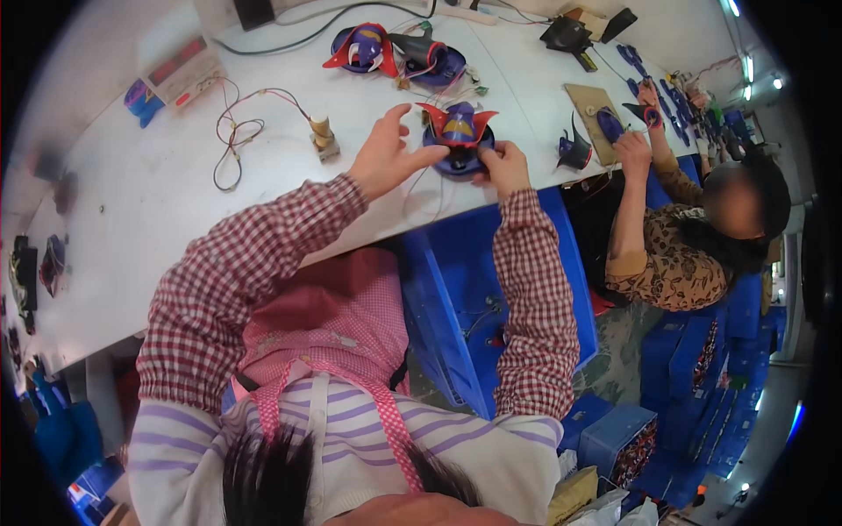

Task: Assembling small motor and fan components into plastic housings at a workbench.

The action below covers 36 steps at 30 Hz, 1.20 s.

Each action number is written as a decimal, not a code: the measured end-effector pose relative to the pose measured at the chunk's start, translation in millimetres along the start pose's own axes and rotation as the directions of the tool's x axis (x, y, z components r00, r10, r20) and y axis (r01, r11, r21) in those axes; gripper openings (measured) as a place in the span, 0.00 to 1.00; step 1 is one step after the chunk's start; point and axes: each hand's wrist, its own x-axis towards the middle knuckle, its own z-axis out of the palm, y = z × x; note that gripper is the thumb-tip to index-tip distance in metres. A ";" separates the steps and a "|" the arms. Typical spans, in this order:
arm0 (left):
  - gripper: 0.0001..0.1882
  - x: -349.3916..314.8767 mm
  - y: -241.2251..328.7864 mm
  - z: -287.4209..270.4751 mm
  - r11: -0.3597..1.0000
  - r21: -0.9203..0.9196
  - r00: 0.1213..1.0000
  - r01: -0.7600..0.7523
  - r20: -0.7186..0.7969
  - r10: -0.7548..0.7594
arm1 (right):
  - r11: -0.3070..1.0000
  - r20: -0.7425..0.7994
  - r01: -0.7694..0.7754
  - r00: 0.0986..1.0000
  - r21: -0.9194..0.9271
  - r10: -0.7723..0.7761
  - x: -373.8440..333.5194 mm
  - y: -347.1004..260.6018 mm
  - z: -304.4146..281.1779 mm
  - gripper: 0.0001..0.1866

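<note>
A purple toy figure (460,128) with a red winged collar and a yellow patch stands on a round dark-blue base at the table's near edge. My right hand (506,167) pinches the right rim of that base between thumb and fingers. On the other side, my left hand (386,158) has its fingers apart, with the thumb stretched out to the toy's left side; whether the thumb touches it I cannot tell. Thin wires hang below the toy. Behind it lie a similar red-and-purple toy (363,48) and a dark toy part (423,51) beside another round base.
A small post-like fixture (323,138) with a wire stands left of my hands, near a boxy instrument (180,74) with a red display. Blue bins (465,324) sit below the table edge. At right, a co-worker (684,237) handles similar parts beside a brown board (586,110).
</note>
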 end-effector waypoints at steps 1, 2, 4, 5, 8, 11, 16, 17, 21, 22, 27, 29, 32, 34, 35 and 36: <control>0.45 4.4 -0.2 9.4 0.990 0.138 0.999 -0.030 -0.036 0.035 | 1.000 0.054 0.005 0.999 0.029 -0.007 -16.2 -0.1 -1.3 0.17; 0.47 6.3 -0.2 18.9 0.960 0.272 0.995 -0.060 -0.058 0.078 | 0.998 0.098 0.010 0.995 0.061 -0.016 -29.6 3.6 -3.0 0.17; 0.47 8.0 3.2 33.2 0.930 0.365 0.999 -0.037 -0.014 0.046 | 0.995 0.091 0.030 0.995 0.090 -0.038 -48.5 13.5 0.9 0.17; 0.48 8.8 5.9 38.6 0.891 0.453 1.000 -0.022 0.024 0.013 | 0.992 0.083 0.055 0.994 0.116 -0.065 -56.1 16.4 4.1 0.17; 0.48 2.2 13.3 43.9 0.788 0.615 0.995 -0.001 0.081 -0.062 | 0.980 0.073 0.107 0.990 0.165 -0.121 -72.1 19.3 5.2 0.17; 0.46 -15.0 22.1 40.6 0.659 0.731 0.978 -0.174 0.206 0.030 | 0.979 0.080 0.044 0.995 0.198 -0.061 -87.2 11.0 0.5 0.16; 0.43 -34.1 17.4 30.0 0.786 0.594 0.976 -0.171 0.213 0.051 | 0.985 0.117 0.015 0.992 0.171 -0.036 -104.0 8.5 -3.6 0.15; 0.42 -38.6 16.1 26.4 0.836 0.528 0.978 -0.151 0.203 0.048 | 0.987 0.127 0.012 0.991 0.158 -0.032 -106.2 8.4 -5.6 0.15; 0.35 -68.7 36.4 -7.3 0.991 -0.122 0.960 0.053 0.281 -0.016 | 0.961 0.121 -0.036 0.993 0.276 0.002 -97.6 21.9 -40.4 0.13; 0.34 -79.6 46.3 -14.6 0.860 -0.462 0.938 0.216 0.344 -0.051 | 0.949 0.095 -0.033 0.995 0.312 0.004 -98.1 24.9 -46.0 0.13; 0.37 -138.6 92.2 -58.1 0.701 -0.676 0.955 -0.227 -0.013 0.297 | 0.872 0.043 -0.087 0.996 0.481 0.076 -102.9 44.6 -55.4 0.14; 0.42 -170.8 97.1 -88.7 0.697 -0.633 0.921 -0.336 -0.067 0.383 | 0.869 0.056 -0.077 0.997 0.489 0.057 -116.9 39.8 -51.0 0.14; 0.44 -217.5 103.5 -152.2 0.627 -0.526 0.761 -0.574 -0.059 0.647 | 0.856 0.094 -0.046 0.996 0.516 -0.003 -141.5 26.3 -43.0 0.14; 0.40 -243.8 110.3 -183.3 0.738 -0.287 0.784 -0.611 -0.094 0.613 | 0.889 0.159 -0.043 0.987 0.455 -0.034 -154.2 10.9 -30.4 0.14; 0.40 -253.4 100.8 -194.2 0.743 -0.273 0.787 -0.611 -0.106 0.608 | 0.917 0.225 -0.029 0.972 0.398 -0.067 -161.2 0.8 -20.5 0.14; 0.38 -264.8 88.1 -206.1 0.834 -0.175 0.844 -0.523 -0.246 0.478 | 0.939 0.298 -0.015 0.950 0.342 -0.094 -169.3 -7.8 -5.7 0.14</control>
